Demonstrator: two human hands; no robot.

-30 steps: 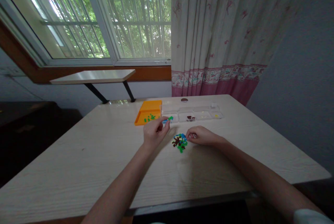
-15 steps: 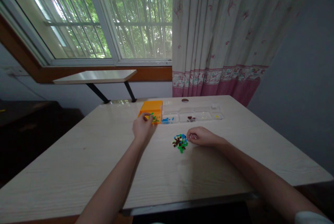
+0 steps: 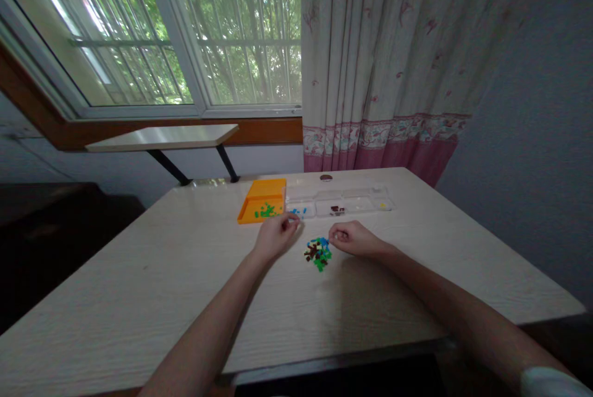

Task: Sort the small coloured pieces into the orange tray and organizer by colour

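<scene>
A mixed pile of small plastic pieces (image 3: 318,253), brown, green, blue and pale yellow, lies on the table. At its right edge, my right hand (image 3: 356,239) rests with curled, closed fingers; anything inside them is too small to make out. My left hand (image 3: 277,235) is just in front of the blue pieces (image 3: 298,212), fingertips drawn together, their contents hidden. Behind it stands an orange box (image 3: 269,188) with green pieces (image 3: 267,210) in its front section. A clear compartment tray (image 3: 356,212) adjoins the box and holds blue, brown and yellow pieces.
The pale wooden table (image 3: 176,298) carries everything. A small raised shelf (image 3: 162,136) on black legs stands at its back left. A dark round spot (image 3: 326,178) sits near the back edge, before a curtain (image 3: 370,76) and a barred window.
My left hand has moved right, from the green pieces in the orange box to just before the blue ones. My right hand stays beside the pile. The view has shifted slightly.
</scene>
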